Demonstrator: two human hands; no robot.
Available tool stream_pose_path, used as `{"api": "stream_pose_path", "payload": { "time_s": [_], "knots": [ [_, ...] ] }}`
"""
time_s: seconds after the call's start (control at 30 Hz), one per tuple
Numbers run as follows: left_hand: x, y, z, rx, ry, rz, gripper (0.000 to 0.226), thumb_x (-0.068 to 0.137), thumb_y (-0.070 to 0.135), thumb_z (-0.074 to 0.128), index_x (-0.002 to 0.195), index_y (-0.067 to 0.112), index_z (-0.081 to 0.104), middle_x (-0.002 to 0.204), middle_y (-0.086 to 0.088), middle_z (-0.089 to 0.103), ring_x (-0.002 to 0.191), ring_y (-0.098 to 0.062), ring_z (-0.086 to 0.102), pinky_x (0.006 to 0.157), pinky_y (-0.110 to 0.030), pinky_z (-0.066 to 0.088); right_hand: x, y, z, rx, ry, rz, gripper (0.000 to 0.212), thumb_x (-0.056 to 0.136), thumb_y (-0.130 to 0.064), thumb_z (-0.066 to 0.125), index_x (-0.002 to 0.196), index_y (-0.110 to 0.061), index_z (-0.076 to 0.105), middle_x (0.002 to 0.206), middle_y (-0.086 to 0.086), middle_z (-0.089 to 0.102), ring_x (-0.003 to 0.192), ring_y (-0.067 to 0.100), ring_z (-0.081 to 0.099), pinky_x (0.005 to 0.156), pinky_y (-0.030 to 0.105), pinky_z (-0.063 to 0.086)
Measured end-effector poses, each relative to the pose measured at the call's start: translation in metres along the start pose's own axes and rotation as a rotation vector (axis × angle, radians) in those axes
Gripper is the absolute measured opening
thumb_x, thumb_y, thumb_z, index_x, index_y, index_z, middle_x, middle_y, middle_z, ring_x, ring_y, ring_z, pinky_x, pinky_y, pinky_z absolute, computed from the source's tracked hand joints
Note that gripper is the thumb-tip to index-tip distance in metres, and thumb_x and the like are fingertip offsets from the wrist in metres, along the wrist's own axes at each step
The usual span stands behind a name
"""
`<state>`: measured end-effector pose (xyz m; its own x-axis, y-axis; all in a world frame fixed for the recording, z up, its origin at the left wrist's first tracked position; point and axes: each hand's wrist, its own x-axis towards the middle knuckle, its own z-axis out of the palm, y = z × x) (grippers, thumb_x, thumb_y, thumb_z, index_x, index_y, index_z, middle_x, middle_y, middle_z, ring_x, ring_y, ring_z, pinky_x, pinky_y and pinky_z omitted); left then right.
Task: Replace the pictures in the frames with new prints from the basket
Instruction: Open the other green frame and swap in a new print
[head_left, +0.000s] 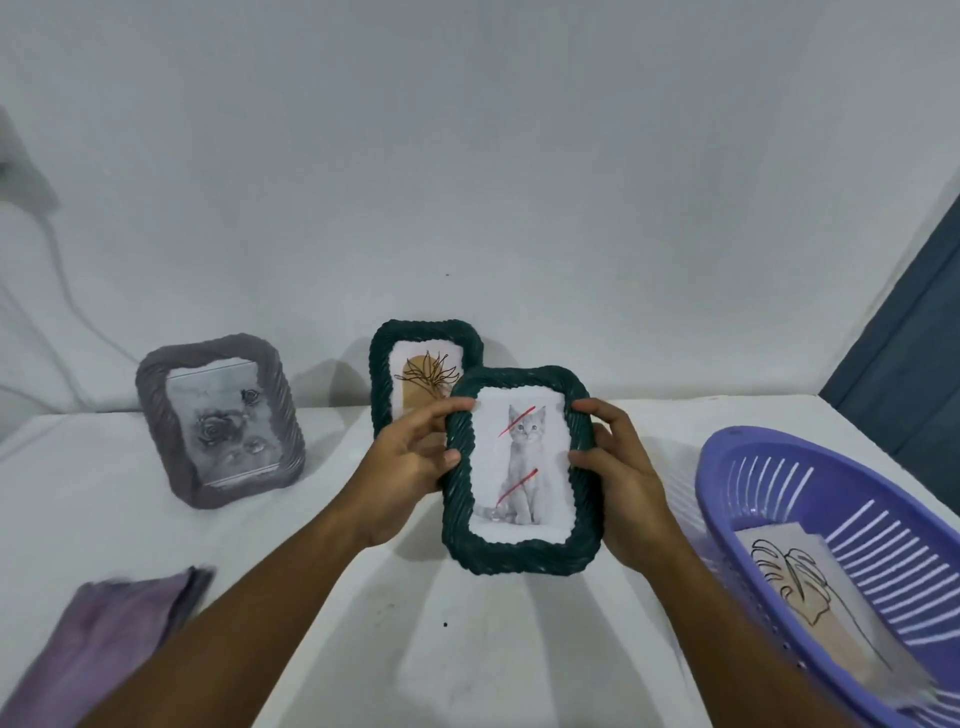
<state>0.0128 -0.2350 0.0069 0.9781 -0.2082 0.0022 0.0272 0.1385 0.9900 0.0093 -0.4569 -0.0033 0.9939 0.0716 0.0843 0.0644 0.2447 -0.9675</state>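
Note:
I hold a dark green twisted-rim frame upright above the table, its picture a grey kitten crossed by two red strokes. My left hand grips its left edge and my right hand grips its right edge. Behind it a second green frame with a plant drawing stands against the wall, partly hidden by the held frame. A grey frame with a rose picture leans at the left. The purple slotted basket at the right holds a leaf line-drawing print.
A folded purple cloth lies at the table's front left. The white table meets a white wall behind. A dark blue panel stands at the far right, and a cable hangs down the wall at left.

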Motion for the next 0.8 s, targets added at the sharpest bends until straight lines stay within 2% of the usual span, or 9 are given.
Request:
{"api": "stream_pose_path", "payload": {
  "time_s": [0.1, 0.23, 0.37, 0.43, 0.5, 0.6, 0.67, 0.73, 0.8],
  "knots": [
    [-0.031, -0.009, -0.02, -0.014, 0.039, -0.041, 0.054, 0.087, -0.022, 0.042, 0.118, 0.017, 0.063, 0.118, -0.016, 0.054, 0.098, -0.03, 0.06, 0.079, -0.042, 0.056, -0.019, 0.021, 0.018, 0.001, -0.056, 0.047, 0.047, 0.085, 0.011, 0.045, 0.113, -0.026, 0.056, 0.117, 0.009, 0.061, 0.103, 0.026, 0.059, 0.081, 0.037, 0.051],
    [-0.066, -0.025, -0.037, -0.066, 0.103, -0.085, 0.053, 0.087, -0.022, 0.041, 0.115, 0.016, 0.064, 0.12, -0.018, 0.055, 0.089, -0.028, 0.062, 0.066, -0.035, 0.054, -0.037, 0.044, 0.038, 0.001, -0.087, 0.129, 0.043, 0.082, 0.001, 0.054, 0.111, -0.03, 0.058, 0.12, 0.008, 0.061, 0.107, 0.027, 0.058, 0.084, 0.037, 0.048],
    [-0.088, -0.037, -0.05, -0.128, 0.18, -0.144, 0.053, 0.087, -0.018, 0.043, 0.115, 0.021, 0.066, 0.115, -0.016, 0.061, 0.094, -0.029, 0.062, 0.073, -0.039, 0.052, -0.051, 0.062, 0.052, 0.011, -0.105, 0.233, 0.043, 0.088, 0.007, 0.049, 0.113, -0.028, 0.057, 0.115, 0.005, 0.066, 0.108, 0.029, 0.06, 0.086, 0.04, 0.052],
    [-0.096, -0.038, -0.056, -0.135, 0.221, -0.158, 0.052, 0.087, -0.016, 0.046, 0.114, 0.024, 0.066, 0.109, -0.014, 0.062, 0.095, -0.028, 0.061, 0.074, -0.038, 0.05, -0.058, 0.067, 0.056, -0.069, -0.145, 0.298, 0.037, 0.093, -0.002, 0.051, 0.115, -0.032, 0.054, 0.114, 0.004, 0.065, 0.105, 0.026, 0.061, 0.083, 0.037, 0.053],
    [-0.102, -0.036, -0.06, -0.1, 0.262, -0.157, 0.05, 0.086, -0.013, 0.049, 0.111, 0.026, 0.068, 0.103, -0.013, 0.062, 0.092, -0.027, 0.061, 0.073, -0.039, 0.049, -0.063, 0.066, 0.06, -0.279, -0.2, 0.33, 0.028, 0.096, -0.019, 0.051, 0.117, -0.038, 0.048, 0.116, 0.0, 0.061, 0.103, 0.019, 0.061, 0.082, 0.031, 0.054],
    [-0.109, -0.026, -0.062, -0.021, 0.318, -0.133, 0.046, 0.087, -0.009, 0.053, 0.109, 0.028, 0.068, 0.095, -0.011, 0.061, 0.087, -0.025, 0.06, 0.066, -0.036, 0.049, -0.064, 0.06, 0.066, -0.601, -0.189, 0.199, 0.024, 0.094, -0.034, 0.052, 0.116, -0.039, 0.046, 0.122, -0.006, 0.053, 0.099, 0.008, 0.06, 0.08, 0.025, 0.055],
    [-0.111, -0.017, -0.061, 0.038, 0.354, -0.106, 0.041, 0.088, -0.005, 0.056, 0.111, 0.028, 0.066, 0.097, -0.011, 0.061, 0.087, -0.024, 0.062, 0.064, -0.034, 0.051, -0.063, 0.052, 0.072, -0.77, -0.131, 0.066, 0.023, 0.093, -0.038, 0.053, 0.116, -0.036, 0.049, 0.12, -0.01, 0.05, 0.096, 0.004, 0.058, 0.075, 0.018, 0.049],
    [-0.11, -0.008, -0.055, 0.086, 0.371, -0.072, 0.038, 0.088, 0.001, 0.061, 0.114, 0.028, 0.063, 0.099, -0.009, 0.062, 0.084, -0.023, 0.063, 0.062, -0.032, 0.053, -0.061, 0.04, 0.08, -0.765, -0.108, 0.024, 0.022, 0.092, -0.04, 0.053, 0.114, -0.033, 0.053, 0.113, -0.011, 0.054, 0.091, 0.006, 0.059, 0.073, 0.017, 0.047],
    [-0.108, -0.002, -0.047, 0.125, 0.356, -0.039, 0.038, 0.087, 0.006, 0.065, 0.119, 0.027, 0.06, 0.101, -0.009, 0.063, 0.084, -0.024, 0.066, 0.062, -0.03, 0.055, -0.058, 0.029, 0.089, -0.65, -0.132, 0.053, 0.021, 0.092, -0.041, 0.053, 0.111, -0.033, 0.055, 0.104, -0.008, 0.061, 0.085, 0.011, 0.063, 0.07, 0.023, 0.05]
  ]
}}
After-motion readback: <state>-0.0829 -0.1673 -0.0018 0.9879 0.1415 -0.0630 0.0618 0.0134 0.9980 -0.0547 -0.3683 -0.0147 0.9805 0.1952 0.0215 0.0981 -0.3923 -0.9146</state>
